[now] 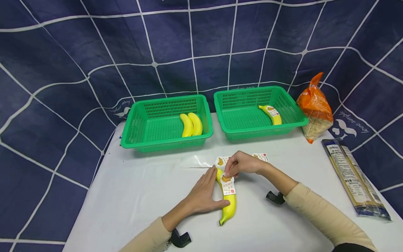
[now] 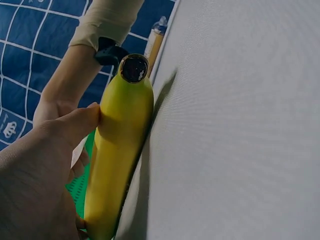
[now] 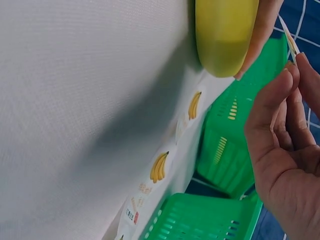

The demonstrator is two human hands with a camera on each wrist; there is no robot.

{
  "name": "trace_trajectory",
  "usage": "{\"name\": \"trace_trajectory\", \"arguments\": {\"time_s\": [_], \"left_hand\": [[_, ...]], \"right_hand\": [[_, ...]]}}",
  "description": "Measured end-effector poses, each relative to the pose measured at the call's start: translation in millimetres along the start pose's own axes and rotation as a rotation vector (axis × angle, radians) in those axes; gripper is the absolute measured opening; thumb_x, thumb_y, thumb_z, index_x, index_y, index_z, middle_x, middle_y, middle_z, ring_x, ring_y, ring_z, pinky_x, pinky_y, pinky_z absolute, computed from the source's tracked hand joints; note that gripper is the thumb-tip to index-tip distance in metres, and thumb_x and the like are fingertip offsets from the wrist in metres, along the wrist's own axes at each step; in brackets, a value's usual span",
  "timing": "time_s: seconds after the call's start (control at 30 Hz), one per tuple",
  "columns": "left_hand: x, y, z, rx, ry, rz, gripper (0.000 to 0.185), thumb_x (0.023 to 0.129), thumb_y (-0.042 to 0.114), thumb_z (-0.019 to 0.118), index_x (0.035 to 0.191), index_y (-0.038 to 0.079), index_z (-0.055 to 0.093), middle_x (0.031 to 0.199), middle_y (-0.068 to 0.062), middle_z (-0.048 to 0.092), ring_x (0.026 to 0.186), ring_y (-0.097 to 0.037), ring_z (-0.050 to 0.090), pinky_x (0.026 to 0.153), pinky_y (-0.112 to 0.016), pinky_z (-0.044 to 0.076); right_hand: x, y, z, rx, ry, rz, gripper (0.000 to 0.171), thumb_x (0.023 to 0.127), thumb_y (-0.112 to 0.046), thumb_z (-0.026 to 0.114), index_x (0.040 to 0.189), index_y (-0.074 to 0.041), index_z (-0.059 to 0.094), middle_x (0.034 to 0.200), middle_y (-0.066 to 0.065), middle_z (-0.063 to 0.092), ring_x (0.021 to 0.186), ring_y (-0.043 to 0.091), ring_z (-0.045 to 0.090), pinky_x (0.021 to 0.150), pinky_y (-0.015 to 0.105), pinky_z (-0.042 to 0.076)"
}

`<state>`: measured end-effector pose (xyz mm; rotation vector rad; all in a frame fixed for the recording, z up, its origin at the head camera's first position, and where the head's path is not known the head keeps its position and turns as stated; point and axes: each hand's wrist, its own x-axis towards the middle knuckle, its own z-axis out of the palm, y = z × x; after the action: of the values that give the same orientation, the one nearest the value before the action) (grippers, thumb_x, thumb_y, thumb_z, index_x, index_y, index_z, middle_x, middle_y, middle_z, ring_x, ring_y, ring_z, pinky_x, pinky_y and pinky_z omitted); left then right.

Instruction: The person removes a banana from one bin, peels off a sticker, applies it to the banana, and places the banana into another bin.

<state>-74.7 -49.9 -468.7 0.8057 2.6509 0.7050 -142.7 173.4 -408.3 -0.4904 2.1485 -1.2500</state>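
At six o'clock from the two green baskets, a banana (image 1: 228, 199) is lying on the white table (image 1: 132, 196). The left hand (image 1: 204, 192) is resting against the fruit's nine o'clock side with straight fingers, steadying it. The right hand (image 1: 240, 163) is pinching the label (image 1: 228, 183) at its twelve o'clock end, while a strip of stickers (image 3: 160, 167) is lying just beyond.

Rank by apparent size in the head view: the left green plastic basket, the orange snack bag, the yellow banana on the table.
1. Left green plastic basket, plainly largest.
2. Orange snack bag and yellow banana on the table: they look alike; the banana lies nearer the camera, so no ranking.
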Motion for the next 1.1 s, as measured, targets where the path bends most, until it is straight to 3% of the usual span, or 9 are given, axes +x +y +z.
{"name": "trace_trajectory", "arguments": {"time_s": [0.3,0.83,1.1], "left_hand": [[0.3,-0.4,1.0,0.002,-0.006,-0.002,0.119,0.077,0.079,0.052,0.157,0.01,-0.002,0.166,-0.004,-0.004,0.154,-0.017,0.003,0.123,-0.047,0.019],[1.8,-0.7,0.6,-0.013,-0.019,-0.011,0.119,0.077,0.08,0.052,0.157,0.011,-0.002,0.166,-0.002,-0.005,0.153,-0.016,0.005,0.123,-0.047,0.019],[0.6,0.4,-1.1,-0.008,-0.019,-0.012,0.119,0.077,0.078,0.054,0.157,0.01,-0.002,0.166,-0.003,-0.005,0.153,-0.016,0.005,0.123,-0.047,0.018]], "right_hand": [[6,4,2,-0.019,0.002,0.025,0.011,0.081,-0.013,0.077,0.085,-0.004,0.074,0.07,0.002,0.071,0.059,0.011,0.059,0.066,0.042,0.057],[12,12,5,-0.032,0.014,0.006,0.014,0.082,-0.014,0.077,0.086,-0.002,0.074,0.071,0.004,0.071,0.062,0.011,0.06,0.064,0.036,0.056],[12,13,11,-0.1,0.069,-0.011,0.009,0.08,-0.013,0.078,0.083,-0.005,0.074,0.069,0.001,0.071,0.061,0.009,0.06,0.062,0.031,0.055]]}}
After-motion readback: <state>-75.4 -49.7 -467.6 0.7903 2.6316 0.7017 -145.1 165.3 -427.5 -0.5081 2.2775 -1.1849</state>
